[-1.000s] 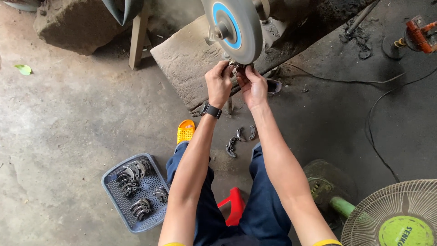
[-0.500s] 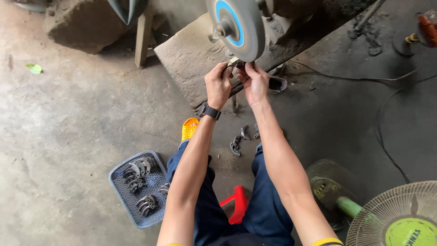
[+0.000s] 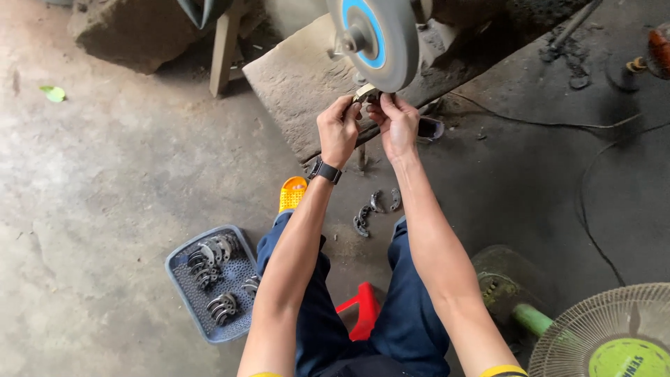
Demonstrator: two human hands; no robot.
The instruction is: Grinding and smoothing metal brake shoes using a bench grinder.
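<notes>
Under grinding wheel (image 3: 375, 40): left hand (image 3: 338, 130), right hand (image 3: 396, 123) grip clamped on small metal piece (image 3: 365, 93), mostly hidden.

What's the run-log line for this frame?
left hand: holds small metal piece | right hand: same piece | piece: against grinding wheel | tray of curved metal parts: floor, left

Grey wheel (image 3: 380, 38) blue-centred; orange sandal (image 3: 293, 193); red stool (image 3: 359, 309); blue-grey tray (image 3: 183, 260).
</notes>
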